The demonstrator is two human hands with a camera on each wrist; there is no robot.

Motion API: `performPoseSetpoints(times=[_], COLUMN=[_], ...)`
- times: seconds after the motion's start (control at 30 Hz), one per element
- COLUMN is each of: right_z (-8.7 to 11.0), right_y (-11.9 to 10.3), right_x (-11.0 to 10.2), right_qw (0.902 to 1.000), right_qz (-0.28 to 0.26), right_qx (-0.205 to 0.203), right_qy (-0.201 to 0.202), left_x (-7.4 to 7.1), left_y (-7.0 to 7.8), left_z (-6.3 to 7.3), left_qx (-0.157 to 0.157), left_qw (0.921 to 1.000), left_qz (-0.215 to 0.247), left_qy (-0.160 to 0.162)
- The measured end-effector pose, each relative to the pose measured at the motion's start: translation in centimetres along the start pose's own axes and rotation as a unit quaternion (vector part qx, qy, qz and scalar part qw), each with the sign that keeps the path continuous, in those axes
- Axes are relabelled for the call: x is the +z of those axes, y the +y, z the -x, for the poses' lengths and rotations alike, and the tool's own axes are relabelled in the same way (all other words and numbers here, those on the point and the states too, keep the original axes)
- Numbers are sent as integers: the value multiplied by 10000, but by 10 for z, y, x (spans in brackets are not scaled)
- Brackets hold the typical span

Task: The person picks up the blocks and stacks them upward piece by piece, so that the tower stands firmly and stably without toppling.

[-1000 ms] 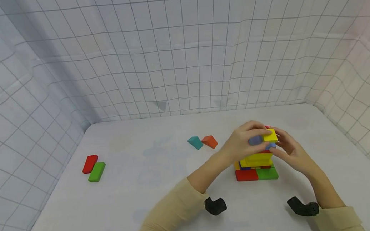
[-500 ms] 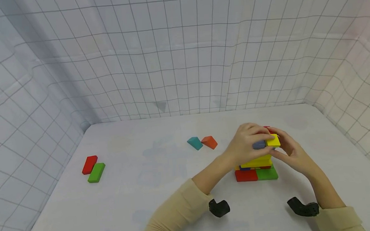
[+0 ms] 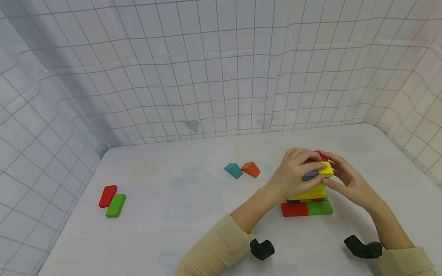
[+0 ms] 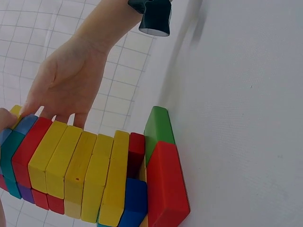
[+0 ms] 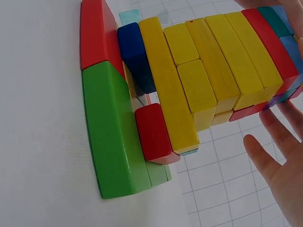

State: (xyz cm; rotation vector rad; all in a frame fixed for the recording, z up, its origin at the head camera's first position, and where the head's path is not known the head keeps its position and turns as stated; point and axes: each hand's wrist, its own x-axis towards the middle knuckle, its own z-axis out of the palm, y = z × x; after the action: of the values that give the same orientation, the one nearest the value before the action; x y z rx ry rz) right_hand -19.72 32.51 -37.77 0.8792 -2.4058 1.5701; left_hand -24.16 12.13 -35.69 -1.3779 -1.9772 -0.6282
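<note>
In the head view, a tower of coloured blocks (image 3: 305,194) stands on a red block (image 3: 295,209) and a green block (image 3: 320,208) laid flat. My left hand (image 3: 294,173) pinches a yellow block (image 3: 326,170) at the tower's top, beside a slate-blue block (image 3: 310,175). My right hand (image 3: 349,184) cups the tower's right side near the top, fingers fairly straight; the right wrist view shows its fingers (image 5: 279,132) against the upper blocks. Stacked yellow blocks (image 4: 85,165) fill the middle of the tower. A red block (image 3: 322,155) shows behind the yellow one.
A teal wedge block (image 3: 233,170) and an orange wedge block (image 3: 251,169) lie left of the tower. Farther left on the white table (image 3: 182,247) lie another red block (image 3: 107,196) and green block (image 3: 116,205). A grid-patterned curtain (image 3: 208,70) encloses the table.
My left hand has moved slightly right and down with the yellow block, which now sits lower at the tower's top. My right hand stays nearly still.
</note>
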Motion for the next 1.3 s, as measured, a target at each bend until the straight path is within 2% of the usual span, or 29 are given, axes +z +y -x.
performPoseSetpoints(times=[0.17,0.27,0.33,0.4,0.53,0.6,0.63,0.8,1.1,1.2,1.3], right_z=[0,1,1,1,1,1,1,1,0,0,1], right_y=[0,0,0,0,0,1,1,2,4,3,3], right_x=[1,1,1,2,2,2,2,2,1,1,2], right_qw=[9992,9978,9975,9984,9991,9991,9989,9985,9990,9990,9993], right_qz=[-333,-577,-642,-533,-413,-416,-453,-532,-433,-429,-383], right_qx=[-198,-293,-265,-158,-29,-32,-52,-106,-92,-76,-22], right_qy=[-69,-125,-103,-81,-46,-60,-50,-10,-105,-96,0], left_x=[1,1,1,1,-1,-1,-1,-1,1,-2,-12], left_y=[0,-1,-2,-3,-6,-8,-8,-10,-11,-10,-14], left_z=[1,2,4,8,16,19,20,22,22,23,29], left_qx=[-238,-486,-768,-1207,-2099,-2338,-2383,-2345,-2262,-2403,-2624], left_qw=[9995,9970,9920,9803,9399,9240,9199,9163,9195,9178,9133], left_qz=[210,593,984,1535,2648,2983,3075,3215,3196,3130,3069], left_qy=[-56,-112,-176,-307,-495,-508,-502,-451,-348,-435,-540])
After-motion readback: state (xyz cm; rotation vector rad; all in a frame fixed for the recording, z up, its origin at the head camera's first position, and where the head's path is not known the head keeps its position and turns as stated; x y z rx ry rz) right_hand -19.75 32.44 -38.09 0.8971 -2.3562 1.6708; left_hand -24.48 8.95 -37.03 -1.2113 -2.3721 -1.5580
